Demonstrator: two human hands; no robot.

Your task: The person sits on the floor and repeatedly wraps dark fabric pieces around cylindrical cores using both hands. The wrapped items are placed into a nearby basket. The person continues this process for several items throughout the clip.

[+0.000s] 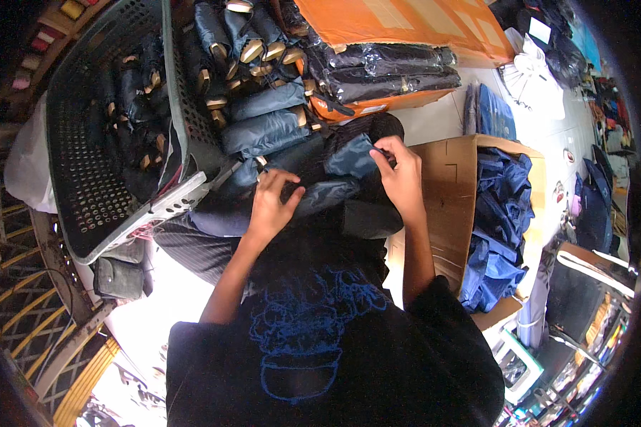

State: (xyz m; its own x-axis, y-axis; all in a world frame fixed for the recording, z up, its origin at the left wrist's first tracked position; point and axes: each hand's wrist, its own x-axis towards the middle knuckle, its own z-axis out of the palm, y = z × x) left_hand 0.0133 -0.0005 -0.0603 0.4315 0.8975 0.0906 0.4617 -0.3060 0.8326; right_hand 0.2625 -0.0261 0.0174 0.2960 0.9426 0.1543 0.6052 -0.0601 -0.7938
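My right hand (404, 176) pinches the edge of a dark blue fabric sleeve (349, 156) between thumb and fingertips, over my lap. My left hand (272, 205) is half curled with thumb and fingers apart, just above the dark bundles on my lap, and I see nothing held in it. Beneath both hands lies another dark blue fabric roll (327, 196). Beyond the left hand, folded umbrellas (267, 133) in dark blue cloth with pale wooden-looking ends lie side by side. More such umbrellas (253, 46) are piled farther off.
On the left a dark perforated plastic basket (78, 185) leans, with several umbrellas inside. An orange-taped carton (406, 28) with plastic-wrapped black packs (384, 71) stands at the back. Close on my right is an open cardboard box (445, 185) full of blue cloth (502, 206).
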